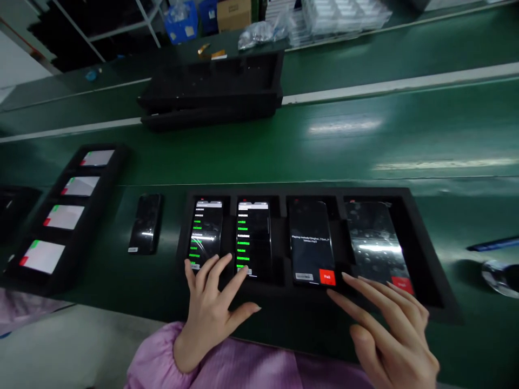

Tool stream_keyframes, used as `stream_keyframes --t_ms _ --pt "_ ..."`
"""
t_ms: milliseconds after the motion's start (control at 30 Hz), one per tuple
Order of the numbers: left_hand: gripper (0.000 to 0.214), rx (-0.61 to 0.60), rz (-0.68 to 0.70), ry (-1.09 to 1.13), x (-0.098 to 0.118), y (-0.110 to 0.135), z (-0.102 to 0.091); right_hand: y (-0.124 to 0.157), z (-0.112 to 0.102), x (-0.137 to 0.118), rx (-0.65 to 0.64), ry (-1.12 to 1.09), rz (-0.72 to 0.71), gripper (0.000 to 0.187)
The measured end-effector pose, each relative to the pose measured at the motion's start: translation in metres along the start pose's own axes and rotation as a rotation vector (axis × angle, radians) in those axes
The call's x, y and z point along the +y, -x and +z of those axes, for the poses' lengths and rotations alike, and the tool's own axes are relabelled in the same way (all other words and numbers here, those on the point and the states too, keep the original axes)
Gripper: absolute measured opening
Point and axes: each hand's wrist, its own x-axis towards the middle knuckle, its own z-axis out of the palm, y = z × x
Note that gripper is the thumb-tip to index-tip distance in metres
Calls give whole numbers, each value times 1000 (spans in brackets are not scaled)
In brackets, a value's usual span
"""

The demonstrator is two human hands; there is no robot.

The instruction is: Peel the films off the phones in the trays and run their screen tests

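A black foam tray (279, 248) in front of me holds several smartphones in separate slots. My left hand (217, 302) is open, fingers spread over the lower ends of the leftmost smartphone (206, 229) and the second smartphone (254, 237); both screens list green and white lines. One fingertip meets the second phone's lower edge. The third smartphone (312, 243) reads "Playing melody" and has a red "Fail" box. My right hand (389, 324), open with fingers extended, hovers by that phone's lower right corner and partly covers the fourth smartphone (377, 243), which also shows a red box.
Left of the tray lies a dark smartphone (145, 224) on the green table. Another foam tray (91, 210) with lit phones stands farther left. Stacked black trays (214, 86) sit across the table. At right are a blue pen (492, 245) and a clear round object (503, 276).
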Motion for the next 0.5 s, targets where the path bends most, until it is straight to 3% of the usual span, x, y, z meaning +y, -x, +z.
stream_keyframes --t_ms 167,300,400,500 --pt "55 -84 -20 -84 -3 5 -3 0 7 1 -3 -37 15 46" --pt "61 -62 -195 -63 -38 29 -18 0 10 4 14 -45 -3 54" --pt "46 12 -308 -113 -65 49 -32 -2 13 7 24 -66 -30 57" --pt "36 30 -316 -156 -77 58 -36 -5 19 8 32 -88 -61 58"
